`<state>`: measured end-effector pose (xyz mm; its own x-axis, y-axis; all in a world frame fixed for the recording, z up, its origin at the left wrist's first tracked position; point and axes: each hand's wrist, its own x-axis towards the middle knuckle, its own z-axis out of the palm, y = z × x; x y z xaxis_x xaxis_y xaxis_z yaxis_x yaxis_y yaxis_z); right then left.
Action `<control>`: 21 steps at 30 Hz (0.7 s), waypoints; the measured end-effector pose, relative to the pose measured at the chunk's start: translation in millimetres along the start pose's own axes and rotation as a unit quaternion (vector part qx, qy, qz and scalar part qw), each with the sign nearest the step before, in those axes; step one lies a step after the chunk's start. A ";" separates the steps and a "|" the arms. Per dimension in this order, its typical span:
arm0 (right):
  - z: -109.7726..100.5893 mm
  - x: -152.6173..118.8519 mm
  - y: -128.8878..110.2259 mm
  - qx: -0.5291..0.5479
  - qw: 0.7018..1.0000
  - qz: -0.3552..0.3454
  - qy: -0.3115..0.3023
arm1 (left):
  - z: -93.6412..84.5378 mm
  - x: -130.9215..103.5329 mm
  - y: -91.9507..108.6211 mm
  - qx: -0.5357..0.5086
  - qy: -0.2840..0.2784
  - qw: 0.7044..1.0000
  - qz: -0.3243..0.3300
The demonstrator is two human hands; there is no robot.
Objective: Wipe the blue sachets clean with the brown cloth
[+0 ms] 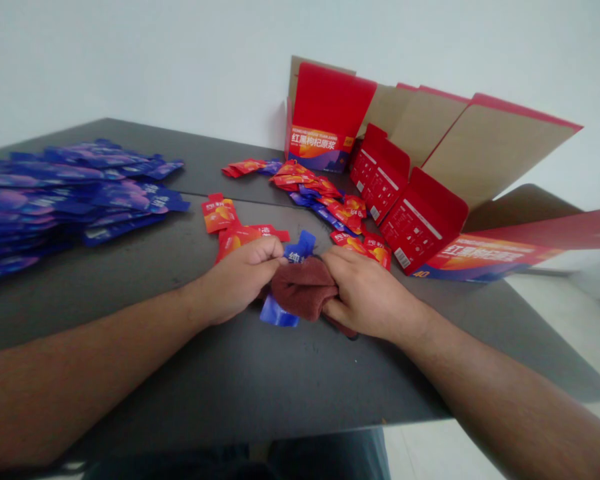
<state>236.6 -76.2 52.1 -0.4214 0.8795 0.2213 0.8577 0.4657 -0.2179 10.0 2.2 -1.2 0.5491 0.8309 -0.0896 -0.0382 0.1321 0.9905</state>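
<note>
A brown cloth (303, 290), bunched and folded, is between my two hands over the near part of the table. My right hand (367, 287) is closed round its right side. My left hand (243, 277) is closed, thumb and fingers pinched at the cloth's left edge; the exact grip is partly hidden. A blue sachet (300, 247) with white lettering shows behind the cloth, and blue also shows below it. Whether both parts belong to one sachet I cannot tell. Red sachets (236, 240) lie just beyond my left hand.
A large heap of blue sachets (80, 193) lies at the left on the dark table (220, 393). Mixed red and blue sachets (310, 183) stretch towards the open cartons. One carton (325, 120) stands at the back; other red cartons (425, 220) with raised flaps are at the right.
</note>
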 end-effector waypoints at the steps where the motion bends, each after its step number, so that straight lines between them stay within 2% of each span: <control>1: -0.3 -0.1 -0.4 0.002 1.000 -0.004 -0.005 | 0.3 -0.4 0.6 -0.001 0.000 1.000 0.000; 6: -0.7 0.7 0.1 -0.011 0.999 0.040 0.026 | -0.2 -0.5 1.3 -0.009 -0.005 1.000 -0.010; 10: 0.0 0.4 -0.8 -0.004 1.000 -0.003 -0.003 | -1.5 0.3 -0.5 0.005 -0.007 1.000 0.003; 15: -0.5 0.6 0.2 -0.013 0.999 0.042 0.024 | -2.4 1.1 -2.9 -0.003 -0.008 1.000 -0.004; 19: -0.8 0.5 -1.7 -0.008 1.000 -0.003 -0.008 | -0.9 -0.3 0.0 0.011 -0.004 1.000 0.007; 21: -0.6 0.4 -1.7 -0.010 1.000 0.003 -0.006 | 0.7 -1.1 2.4 0.003 0.000 1.000 -0.001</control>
<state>235.1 -76.7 53.1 -0.4194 0.8835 0.2085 0.8659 0.4583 -0.2003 9.8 1.2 1.4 0.5496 0.8305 -0.0906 -0.0329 0.1299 0.9910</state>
